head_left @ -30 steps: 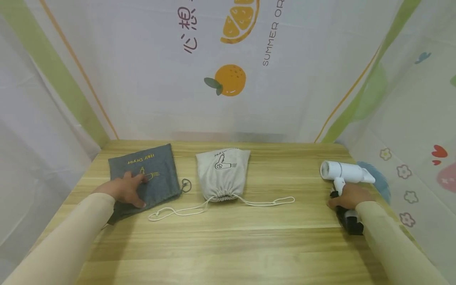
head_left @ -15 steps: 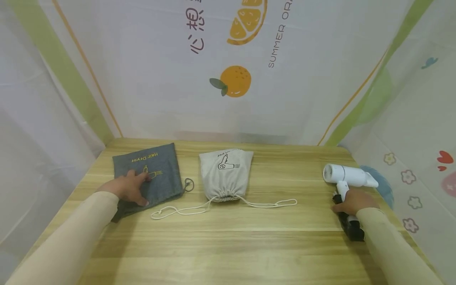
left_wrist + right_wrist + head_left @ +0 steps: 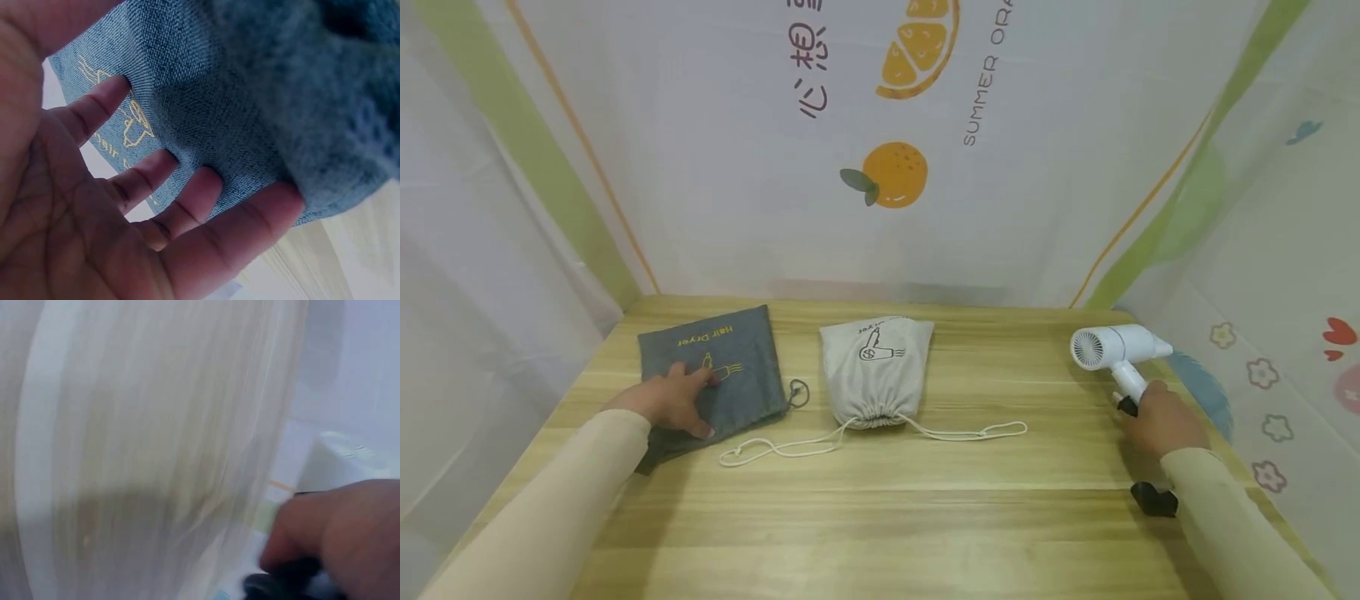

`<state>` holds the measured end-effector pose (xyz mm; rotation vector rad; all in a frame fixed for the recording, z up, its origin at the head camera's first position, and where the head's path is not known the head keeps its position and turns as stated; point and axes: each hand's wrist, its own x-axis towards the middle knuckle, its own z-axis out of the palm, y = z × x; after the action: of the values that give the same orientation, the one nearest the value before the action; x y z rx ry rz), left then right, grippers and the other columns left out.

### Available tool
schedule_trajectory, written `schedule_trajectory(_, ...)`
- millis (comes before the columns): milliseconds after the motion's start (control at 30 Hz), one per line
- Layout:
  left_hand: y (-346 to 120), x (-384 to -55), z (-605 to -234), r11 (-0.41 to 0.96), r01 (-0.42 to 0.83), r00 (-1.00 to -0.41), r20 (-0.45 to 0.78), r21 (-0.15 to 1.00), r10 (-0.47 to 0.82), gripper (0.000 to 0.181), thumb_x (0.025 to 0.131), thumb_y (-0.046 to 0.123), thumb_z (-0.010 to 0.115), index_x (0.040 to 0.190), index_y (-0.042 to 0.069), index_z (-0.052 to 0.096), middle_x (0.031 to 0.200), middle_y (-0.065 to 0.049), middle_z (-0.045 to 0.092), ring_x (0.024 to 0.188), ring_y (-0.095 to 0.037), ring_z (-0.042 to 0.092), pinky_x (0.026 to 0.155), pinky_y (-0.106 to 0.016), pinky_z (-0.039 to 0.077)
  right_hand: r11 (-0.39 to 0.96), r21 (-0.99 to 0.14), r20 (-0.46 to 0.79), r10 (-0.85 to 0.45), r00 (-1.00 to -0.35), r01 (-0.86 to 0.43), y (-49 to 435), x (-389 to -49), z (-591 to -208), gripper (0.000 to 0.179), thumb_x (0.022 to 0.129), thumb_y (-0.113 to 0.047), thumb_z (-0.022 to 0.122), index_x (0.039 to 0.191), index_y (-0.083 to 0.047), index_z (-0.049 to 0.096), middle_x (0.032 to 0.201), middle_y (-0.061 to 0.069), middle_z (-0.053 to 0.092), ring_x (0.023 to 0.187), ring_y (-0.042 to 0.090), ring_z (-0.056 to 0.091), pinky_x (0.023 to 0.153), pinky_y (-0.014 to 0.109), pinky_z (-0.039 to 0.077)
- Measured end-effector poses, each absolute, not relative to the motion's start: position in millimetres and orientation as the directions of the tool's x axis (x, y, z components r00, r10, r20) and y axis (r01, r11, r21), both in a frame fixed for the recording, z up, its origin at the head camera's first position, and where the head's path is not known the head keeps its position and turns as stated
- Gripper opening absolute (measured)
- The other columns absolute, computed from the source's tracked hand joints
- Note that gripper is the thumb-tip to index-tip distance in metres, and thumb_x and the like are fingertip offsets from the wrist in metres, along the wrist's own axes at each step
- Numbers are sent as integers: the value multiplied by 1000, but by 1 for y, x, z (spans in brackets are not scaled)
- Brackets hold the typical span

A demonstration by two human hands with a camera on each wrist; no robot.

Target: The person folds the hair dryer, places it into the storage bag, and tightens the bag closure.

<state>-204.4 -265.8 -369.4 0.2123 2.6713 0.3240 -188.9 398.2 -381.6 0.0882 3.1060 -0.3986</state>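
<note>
At the table's right side my right hand [image 3: 1167, 423] grips the handle of a white hair dryer [image 3: 1118, 347], its barrel pointing toward the right wall. Black parts show below the hand, probably its cord and plug [image 3: 1153, 500]. In the right wrist view the thumb side of that hand [image 3: 340, 531] is blurred over black cord. On the left, my left hand [image 3: 673, 404] rests with spread fingers on a dark grey drawstring bag [image 3: 741, 367] printed "Hair Dryer". Close up, the fingertips [image 3: 206, 181] press lightly on its woven cloth.
Between the hands lies a light grey drawstring bag [image 3: 877, 375], its mouth gathered toward me. Its white cords [image 3: 775, 450] spread to both sides on the wooden table [image 3: 925, 533]. Printed curtains [image 3: 737, 183] stand behind and at both sides.
My right hand has raised the hair dryer slightly, and its barrel has turned more toward me. The black plug end now hangs apart below the hand. The left hand stays on the dark bag.
</note>
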Motion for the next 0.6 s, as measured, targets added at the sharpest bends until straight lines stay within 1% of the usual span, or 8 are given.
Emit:
schedule_trajectory(100,-266,-203,-369,962,96,-893,-404,257,197,82,76,34,85,138,1,45,128,-43,32,113,-69,40,86,-72,41,966,-256,97,75,-993,48,397,-189,-381,44,85,-16,65,96,18,38,76,31,49,62,40,54,47,50,43)
schedule_trajectory(167,-266,-203,-370,961,97,-894,-401,258,198,81,76,33,85,138,1,45,129,-43,32,113,-69,39,87,-72,41,970,-241,163,85,-983,44,396,-188,-379,46,84,-19,68,96,16,39,75,30,50,59,40,54,45,50,41)
schedule_trajectory(233,-266,-203,-370,961,100,-895,-399,256,199,81,76,34,85,138,0,45,129,-43,32,113,-69,39,87,-73,40,973,-230,223,86,-971,33,394,-186,-378,46,82,-18,72,95,13,40,73,28,50,56,38,53,42,48,39)
schedule_trajectory(300,-266,-202,-370,962,102,-896,-398,254,200,82,76,34,85,139,0,45,129,-43,32,113,-69,39,87,-73,40,978,-206,293,68,-954,7,391,-184,-377,43,79,-13,76,92,11,42,71,26,50,52,37,52,39,48,37)
schedule_trajectory(367,-267,-202,-370,962,107,-896,-395,249,202,82,76,34,85,139,0,45,129,-43,32,113,-69,39,87,-73,40,984,-177,353,51,-934,-13,387,-182,-377,42,76,-6,78,94,11,44,72,28,51,52,38,52,39,49,37)
schedule_trajectory(467,-267,-202,-371,963,115,-898,-389,245,206,82,76,35,85,139,0,45,129,-43,33,113,-69,39,87,-73,40,992,-127,433,42,-900,-15,383,-180,-379,44,73,1,79,100,11,47,81,31,54,59,44,53,44,54,39)
schedule_trajectory(533,-267,-201,-371,963,117,-900,-385,244,207,81,76,35,85,138,0,46,128,-43,33,112,-69,40,86,-73,41,996,-93,470,42,-881,-3,383,-178,-381,47,71,2,81,104,10,49,87,33,55,66,48,52,49,59,40)
schedule_trajectory(600,-266,-201,-371,962,116,-900,-385,245,207,81,76,35,85,138,0,46,128,-43,33,113,-69,40,86,-72,41,997,-71,507,38,-861,2,383,-177,-384,48,68,0,83,103,7,50,89,32,55,71,50,51,53,62,38)
